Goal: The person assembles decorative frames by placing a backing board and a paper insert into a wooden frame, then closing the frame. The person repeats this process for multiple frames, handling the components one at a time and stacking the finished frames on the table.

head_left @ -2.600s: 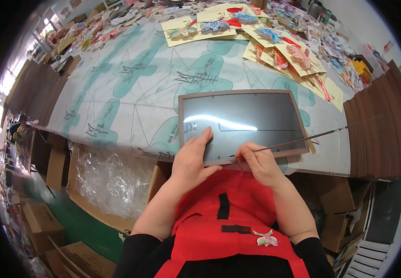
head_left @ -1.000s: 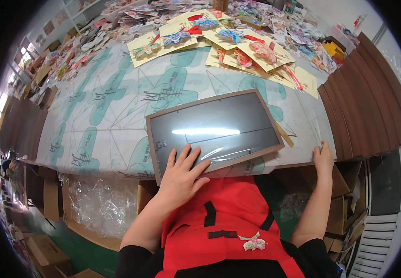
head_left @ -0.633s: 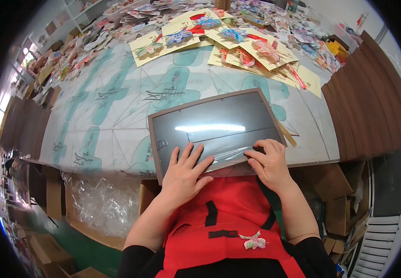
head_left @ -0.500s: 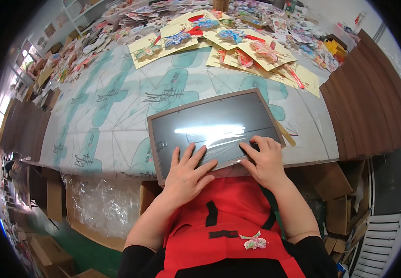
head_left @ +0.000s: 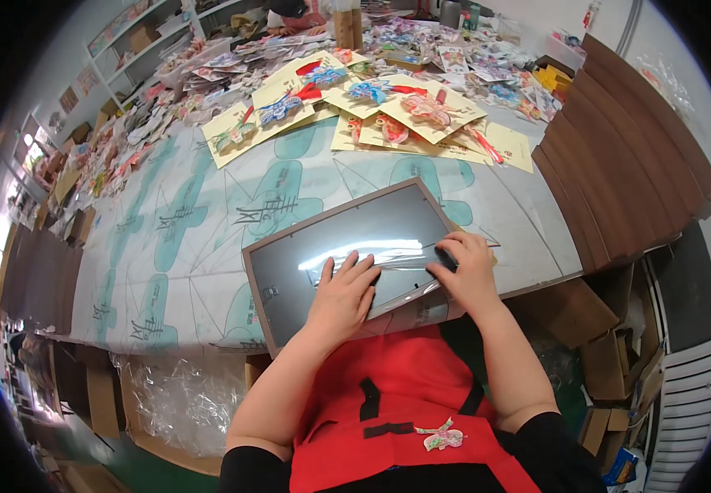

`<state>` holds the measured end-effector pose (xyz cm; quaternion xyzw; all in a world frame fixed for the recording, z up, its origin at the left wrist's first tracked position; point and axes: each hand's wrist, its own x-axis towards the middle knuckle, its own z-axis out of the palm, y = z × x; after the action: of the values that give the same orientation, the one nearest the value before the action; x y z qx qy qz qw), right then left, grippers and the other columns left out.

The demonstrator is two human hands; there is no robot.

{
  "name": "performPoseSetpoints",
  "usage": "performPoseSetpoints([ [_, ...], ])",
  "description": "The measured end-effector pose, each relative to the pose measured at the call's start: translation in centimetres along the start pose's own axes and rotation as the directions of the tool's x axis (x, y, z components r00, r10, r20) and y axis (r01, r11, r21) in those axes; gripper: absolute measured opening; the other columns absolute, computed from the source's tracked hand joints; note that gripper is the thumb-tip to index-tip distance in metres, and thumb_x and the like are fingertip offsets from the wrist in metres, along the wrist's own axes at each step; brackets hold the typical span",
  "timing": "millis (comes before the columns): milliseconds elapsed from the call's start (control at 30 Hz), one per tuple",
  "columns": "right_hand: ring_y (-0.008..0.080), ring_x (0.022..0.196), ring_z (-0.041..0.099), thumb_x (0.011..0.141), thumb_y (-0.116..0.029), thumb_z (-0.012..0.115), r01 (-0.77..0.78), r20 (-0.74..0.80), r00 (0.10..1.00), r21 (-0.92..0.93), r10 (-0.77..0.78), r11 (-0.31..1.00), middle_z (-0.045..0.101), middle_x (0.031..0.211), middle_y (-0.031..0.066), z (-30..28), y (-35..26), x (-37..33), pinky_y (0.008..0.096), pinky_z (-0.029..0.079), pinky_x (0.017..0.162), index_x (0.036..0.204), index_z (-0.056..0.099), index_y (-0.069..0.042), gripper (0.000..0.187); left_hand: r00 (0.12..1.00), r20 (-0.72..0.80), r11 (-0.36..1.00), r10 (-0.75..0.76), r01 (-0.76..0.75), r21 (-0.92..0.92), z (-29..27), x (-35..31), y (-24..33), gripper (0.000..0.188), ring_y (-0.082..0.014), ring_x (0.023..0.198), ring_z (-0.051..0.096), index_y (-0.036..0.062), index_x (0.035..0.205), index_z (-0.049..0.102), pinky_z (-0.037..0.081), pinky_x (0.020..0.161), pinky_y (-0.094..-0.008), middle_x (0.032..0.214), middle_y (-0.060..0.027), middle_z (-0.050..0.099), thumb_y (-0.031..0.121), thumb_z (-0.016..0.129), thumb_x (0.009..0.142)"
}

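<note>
The framed panel (head_left: pixel 347 226) should be steadied by the outspread left hand (head_left: pixel 340 297). Whether clear film (head_left: pixel 407 298) is pinched by the curled right hand (head_left: pixel 469 267) cannot be told.

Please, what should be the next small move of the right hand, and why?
Perhaps the right hand should smooth the clear film beside it, since that looks creased there, while the left hand rests on the framed panel.

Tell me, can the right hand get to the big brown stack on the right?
Probably yes: nothing tall seems to stand between the right hand and the brown stack, just the covered table. That hand is at the frame, so it would have to leave.
</note>
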<state>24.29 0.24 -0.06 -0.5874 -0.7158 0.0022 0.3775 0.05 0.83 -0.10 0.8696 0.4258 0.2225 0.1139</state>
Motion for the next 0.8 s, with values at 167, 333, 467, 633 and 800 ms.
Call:
performPoseSetpoints([
  [167,0.0258,0.085,0.056,0.075,-0.016,0.07,0.136,0.002,0.991,-0.05,-0.136,0.989,0.059,0.084,0.0039,0.8,1.4,0.5,0.0401,0.039,0.074,0.081,0.06,-0.008,0.014,0.998,-0.053,0.997,0.046,-0.043,0.061,0.1,0.3,0.4,0.032,-0.0313,0.125,0.045,0.0051,0.116,0.055,0.028,0.105,-0.0527,0.127,-0.0117,0.054,0.015,0.058,0.086],
  [333,0.0267,0.078,0.056,0.081,-0.015,0.066,0.054,0.059,0.997,-0.143,-0.046,0.988,0.059,0.08,0.0048,1.1,0.7,1.7,0.0403,0.036,0.067,0.077,0.055,-0.007,0.013,0.991,-0.119,0.997,0.064,-0.06,0.043,0.3,3.6,2.0,0.028,-0.0327,0.107,0.053,0.0021,0.106,0.054,0.042,0.091,-0.0438,0.109,-0.0144,0.058,0.014,0.061,0.082],
  [467,0.0273,0.088,0.055,0.078,-0.013,0.067,0.015,0.128,0.992,-0.021,-0.012,1.0,0.059,0.088,0.0054,0.9,1.2,2.0,0.041,0.039,0.073,0.082,0.057,-0.007,0.013,0.987,-0.004,0.96,0.159,-0.154,0.233,1.7,6.6,1.4,0.018,-0.0321,0.096,0.055,0.0017,0.092,0.053,0.046,0.079,-0.0405,0.099,-0.0121,0.059,0.014,0.061,0.081],
  [633,0.0326,0.101,0.051,0.075,-0.004,0.063,0.013,-0.058,0.998,0.224,0.0,0.974,0.059,0.105,0.0115,0.7,2.4,0.8,0.0398,0.042,0.088,0.095,0.058,-0.003,0.02,0.959,-0.201,0.947,-0.202,0.139,-0.288,3.0,8.0,0.4,0.009,-0.0416,0.077,0.059,0.0019,0.091,0.05,0.045,0.066,-0.0475,0.079,-0.0227,0.06,0.011,0.048,0.09],
  [800,0.0336,0.106,0.052,0.079,0.001,0.055,-0.089,-0.043,0.994,0.18,0.098,0.98,0.058,0.111,0.0147,1.2,1.6,1.1,0.0387,0.042,0.091,0.102,0.058,0.0,0.023,0.743,0.031,0.207,-0.668,0.226,-0.952,2.0,9.7,-4.3,0.012,-0.0219,0.072,0.063,0.0015,0.097,0.043,0.053,0.064,-0.0328,0.091,-0.017,0.063,0.013,0.038,0.098],
])
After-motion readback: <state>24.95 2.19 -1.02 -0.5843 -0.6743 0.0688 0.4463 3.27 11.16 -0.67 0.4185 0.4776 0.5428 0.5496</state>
